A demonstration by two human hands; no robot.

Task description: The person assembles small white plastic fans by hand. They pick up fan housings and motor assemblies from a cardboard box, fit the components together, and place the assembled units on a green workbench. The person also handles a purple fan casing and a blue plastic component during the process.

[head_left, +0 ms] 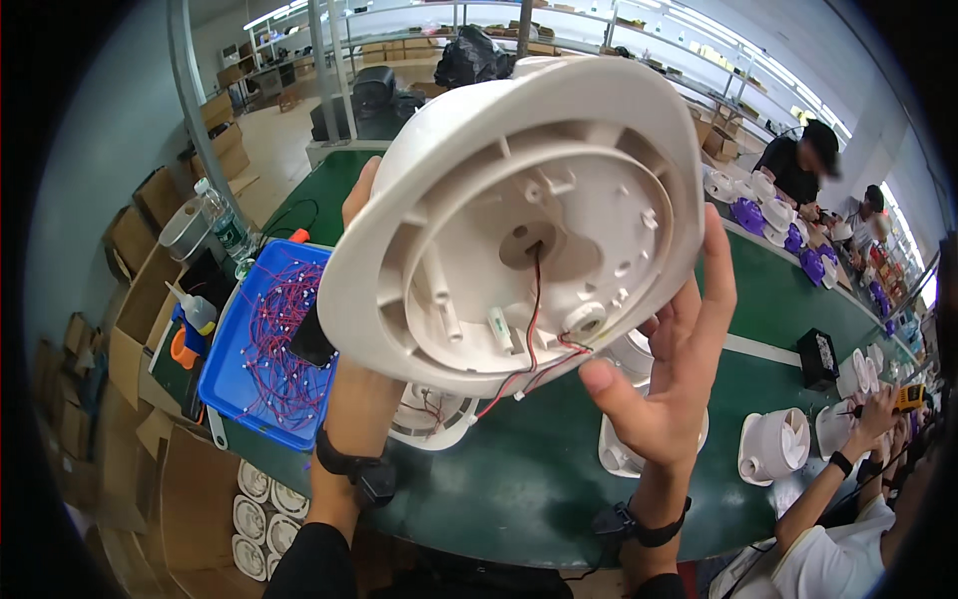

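Hands hold a round white plastic housing (519,220) up close to the head camera, its hollow underside turned toward the viewer. Left hand (354,299) grips the housing's left rim from behind, fingertips showing over the edge; right hand (679,369) cups the lower right rim, fingers spread up the side and thumb pressed near the spot where thin red and black wires (529,349) trail out of the housing. Both hands are closed on the housing, neither free

Judging from this, the step is an inspection or wire dressing of the underside. To do it well, keep the rim grip steady with the left hand so the right thumb can guide the wires without tugging them at the central hole, and keep the loose ends clear of the ribs and screw posts

Below the housing lies the green table (529,479), with more white housings (773,444) beneath and to its right. Left of the housing sits a blue tray (225,384) full of red wire pieces. Right of the housing, another person's hands (873,414) work at the same table
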